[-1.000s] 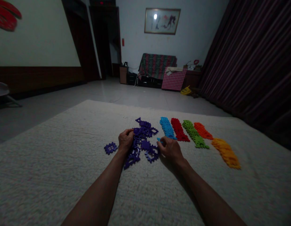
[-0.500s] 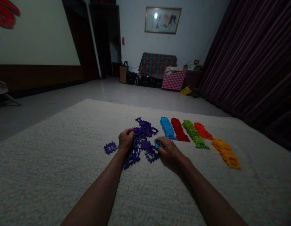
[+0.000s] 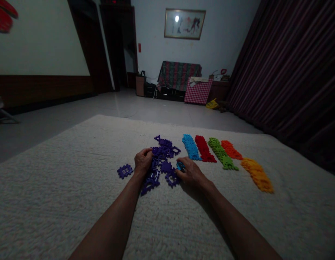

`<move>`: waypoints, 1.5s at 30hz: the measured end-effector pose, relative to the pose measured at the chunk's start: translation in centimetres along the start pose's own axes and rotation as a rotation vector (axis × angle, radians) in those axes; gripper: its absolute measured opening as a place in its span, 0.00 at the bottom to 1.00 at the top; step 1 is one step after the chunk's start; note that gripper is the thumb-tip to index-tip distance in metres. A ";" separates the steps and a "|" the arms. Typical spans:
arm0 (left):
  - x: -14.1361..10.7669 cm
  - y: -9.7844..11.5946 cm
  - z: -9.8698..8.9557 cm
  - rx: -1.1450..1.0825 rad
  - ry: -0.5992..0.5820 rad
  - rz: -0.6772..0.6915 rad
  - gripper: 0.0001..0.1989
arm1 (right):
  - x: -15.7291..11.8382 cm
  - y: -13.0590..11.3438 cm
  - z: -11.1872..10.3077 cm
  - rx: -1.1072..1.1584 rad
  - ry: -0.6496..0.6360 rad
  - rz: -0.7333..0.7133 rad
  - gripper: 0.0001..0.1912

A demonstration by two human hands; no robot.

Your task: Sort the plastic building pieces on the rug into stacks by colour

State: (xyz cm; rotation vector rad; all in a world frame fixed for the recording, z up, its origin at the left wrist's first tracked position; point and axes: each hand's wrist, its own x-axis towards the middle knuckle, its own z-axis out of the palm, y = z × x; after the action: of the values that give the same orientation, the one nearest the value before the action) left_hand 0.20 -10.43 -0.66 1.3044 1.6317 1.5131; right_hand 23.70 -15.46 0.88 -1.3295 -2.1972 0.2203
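Purple interlocking plastic pieces (image 3: 165,167) lie in a loose heap on the pale carpet. At the heap's left edge, my left hand (image 3: 143,161) is closed, its fingertips on a purple piece that they partly hide. My right hand (image 3: 192,172), just right of the heap, pinches a light blue interlocking piece (image 3: 179,165) between thumb and fingers. A single purple piece with a window-like grid (image 3: 125,171) lies apart, left of my left hand.
Rows of similar pieces lie to the right: blue (image 3: 191,147), red (image 3: 205,148), green (image 3: 222,153), orange (image 3: 231,149) and yellow-orange (image 3: 257,175). The carpet (image 3: 61,191) ends before a tiled floor. A dark curtain (image 3: 278,72) hangs at the right.
The whole view has shifted slightly. My right hand has turned the blue piece a little, beside the heap. My left hand stays at the heap's left edge.
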 end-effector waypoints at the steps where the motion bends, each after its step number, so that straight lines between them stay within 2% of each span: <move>1: 0.0 -0.1 0.0 -0.002 0.002 0.005 0.14 | 0.0 0.2 0.1 0.018 0.034 -0.004 0.19; 5: 0.0 -0.2 0.0 -0.007 -0.001 0.000 0.14 | 0.1 1.2 0.5 0.008 0.298 0.042 0.23; 7: 0.0 -0.1 -0.1 -0.008 -0.004 -0.009 0.14 | 0.0 1.9 0.5 -0.074 0.425 0.115 0.24; 9: 0.0 -0.1 -0.1 -0.006 -0.002 -0.011 0.14 | -0.1 2.6 0.3 -0.178 0.490 0.203 0.24; 13: 0.0 0.0 -0.1 -0.005 -0.006 -0.004 0.14 | -0.5 3.2 -0.2 -0.323 0.483 0.336 0.25; 17: 0.0 0.2 -0.1 0.009 -0.001 -0.010 0.14 | -0.4 3.3 -0.2 -0.368 0.453 0.388 0.25; 25: -0.3 0.6 -0.3 0.024 -0.005 -0.001 0.14 | 0.2 4.1 0.1 -0.330 0.463 0.379 0.27; 29: -0.1 0.3 -0.2 0.021 -0.002 0.015 0.14 | 0.2 4.1 0.0 -0.296 0.494 0.337 0.28; 32: -0.1 0.2 -0.2 0.020 -0.006 0.008 0.14 | 0.0 3.7 -0.1 -0.217 0.527 0.257 0.24; 35: -0.1 0.1 -0.2 0.018 -0.006 -0.001 0.14 | -0.1 3.0 0.0 -0.030 0.484 0.108 0.18; 39: -0.1 -0.1 -0.3 0.014 0.017 0.006 0.14 | -0.2 1.4 0.7 0.172 0.300 -0.053 0.15; 42: 0.0 -0.1 -0.3 0.009 0.022 0.006 0.14 | -0.5 0.1 1.5 0.209 0.165 -0.123 0.23; 45: -0.1 0.0 -0.1 0.029 -0.027 0.047 0.15 | -1.2 -1.1 2.1 0.141 0.021 -0.122 0.34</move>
State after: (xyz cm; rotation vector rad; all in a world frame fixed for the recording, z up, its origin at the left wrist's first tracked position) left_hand 0.11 -10.57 -0.61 1.3815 1.6219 1.4984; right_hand 22.18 -16.74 -0.90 -1.1130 -2.1932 0.3066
